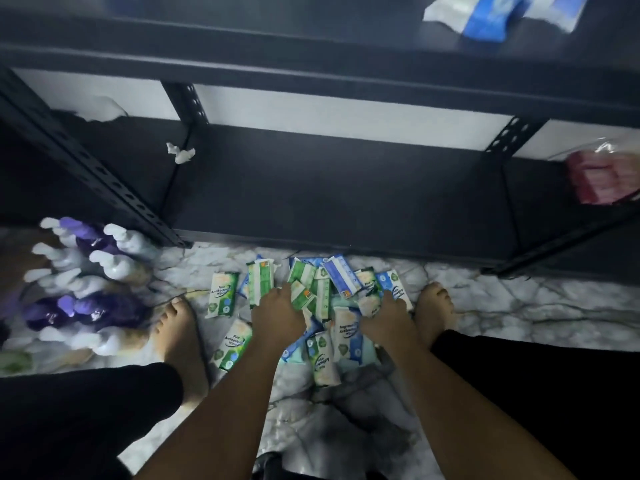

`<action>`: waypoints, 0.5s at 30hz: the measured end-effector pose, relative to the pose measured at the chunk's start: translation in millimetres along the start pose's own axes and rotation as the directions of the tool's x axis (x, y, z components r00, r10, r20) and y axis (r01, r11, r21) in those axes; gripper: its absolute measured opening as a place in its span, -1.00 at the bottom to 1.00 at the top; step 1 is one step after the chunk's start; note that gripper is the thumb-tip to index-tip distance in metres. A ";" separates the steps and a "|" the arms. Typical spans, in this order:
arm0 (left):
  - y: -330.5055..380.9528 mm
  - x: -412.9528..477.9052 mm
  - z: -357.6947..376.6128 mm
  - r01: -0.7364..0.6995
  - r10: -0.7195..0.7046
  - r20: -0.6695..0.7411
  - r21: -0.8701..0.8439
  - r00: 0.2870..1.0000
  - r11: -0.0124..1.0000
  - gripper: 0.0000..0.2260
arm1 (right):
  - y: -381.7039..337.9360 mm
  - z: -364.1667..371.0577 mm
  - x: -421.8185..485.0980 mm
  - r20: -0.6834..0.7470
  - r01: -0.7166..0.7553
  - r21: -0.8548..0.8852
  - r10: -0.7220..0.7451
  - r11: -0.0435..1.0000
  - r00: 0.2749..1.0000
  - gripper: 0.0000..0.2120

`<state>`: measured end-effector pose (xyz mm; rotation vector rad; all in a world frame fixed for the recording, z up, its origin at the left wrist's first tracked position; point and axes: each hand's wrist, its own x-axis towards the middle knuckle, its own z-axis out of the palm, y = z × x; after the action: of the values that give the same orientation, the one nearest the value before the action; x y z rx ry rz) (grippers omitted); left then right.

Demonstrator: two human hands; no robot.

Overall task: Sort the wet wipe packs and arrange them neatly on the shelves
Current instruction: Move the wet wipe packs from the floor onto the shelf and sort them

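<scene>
We have both hands down in the pile of wet wipe packs [323, 292], which lies on the marble floor [519, 306] between our left foot [180, 327] and right foot [434, 306], just short of the front edge of the lower shelf [346, 195]. The left hand [277, 315] rests on green packs at the pile's left side, the right hand [384, 318] on packs at its right side. We see only the backs of both, with the fingertips buried among the wrappers, so we cannot tell whether either hand grips a pack or merely lies on them. The packs are oblong, and most point their long axis away from us toward the shelf, though several lie tilted or across one another. 2 sit apart from the heap: a stray green pack [223, 294] left of the left hand and a tilted green pack [233, 344] beside the left wrist, both nearer that hand. A blue pack [341, 273] lies at the far edge, between the hands and a little closer to the right. We judge that the sorting turns on this split: green to the left hand, blue to the right, then a lift forward and up toward the upper shelf [311, 64], where blue and white packs [491, 15] already lie.
</scene>
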<state>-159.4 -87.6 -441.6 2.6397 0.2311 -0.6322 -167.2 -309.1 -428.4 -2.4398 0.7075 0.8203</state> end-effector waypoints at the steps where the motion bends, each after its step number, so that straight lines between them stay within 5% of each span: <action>1: 6.4 -3.2 -6.5 -0.040 0.040 -0.003 0.006 0.999 0.999 -0.48 | -6.8 -9.4 -9.0 -0.020 0.033 0.012 -0.033 0.999 0.999 -0.22; 5: 45.6 -23.1 -42.5 -0.264 0.270 -0.053 0.104 0.961 0.959 -0.65 | -37.2 -56.9 -45.9 -0.148 0.188 -0.046 -0.193 0.981 0.970 -0.74; 10: 100.4 -54.9 -110.8 -0.476 0.495 -0.270 0.138 0.826 0.869 -0.64 | -70.8 -136.1 -98.6 -0.393 0.384 -0.014 -0.358 0.923 0.847 -0.68; 15: 153.2 -100.6 -190.6 -0.656 0.679 -0.461 0.240 0.571 0.715 -0.60 | -75.6 -217.6 -151.7 -0.640 0.584 -0.057 -0.479 0.809 0.601 -0.81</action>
<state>-134.2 -149.8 -185.9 2.5813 -0.6413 0.3588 -137.2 -327.5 -154.8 -2.5427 0.1771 -0.3196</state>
